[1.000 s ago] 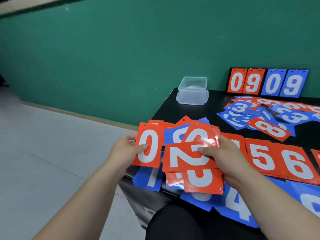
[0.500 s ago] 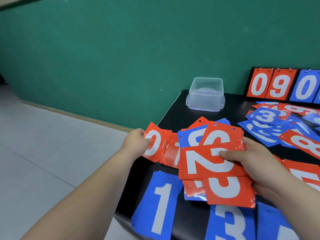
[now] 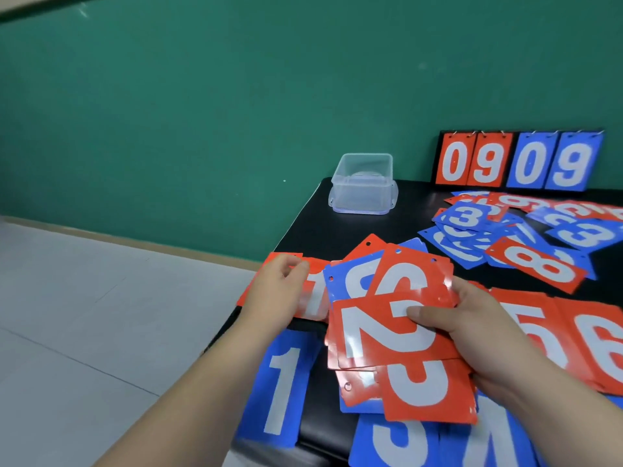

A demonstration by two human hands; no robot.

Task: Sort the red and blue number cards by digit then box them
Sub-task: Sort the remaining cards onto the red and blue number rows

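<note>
- Blue cards lie nearest you on the black table [image 3: 354,237]: a blue 1 card [image 3: 279,389] at the left, and a blue 3 card [image 3: 394,443] beside it, partly under what you hold.
- Your right hand [image 3: 472,332] grips a fan of cards just above them, thumb pressed on the red 2 card [image 3: 377,328]. The red 3 card [image 3: 424,389] sticks out below it, and more red and blue cards spread behind.
- Your left hand [image 3: 273,294] has its fingers curled on the top edge of a red stack [image 3: 315,291] at the table's left corner; a white 1 shows beside your thumb.
- To the right of your right hand, the red 5 card [image 3: 536,332] and red 6 card [image 3: 600,348] lie flat, side by side.
- Farther back, the red 8 card [image 3: 539,264] rests on a loose heap [image 3: 472,227] of mixed red and blue cards.
- At the far left edge stands the clear plastic box [image 3: 362,183].
- A scoreboard [image 3: 519,160] leans by the green wall [image 3: 202,129], reading 09 in red and 09 in blue.
</note>
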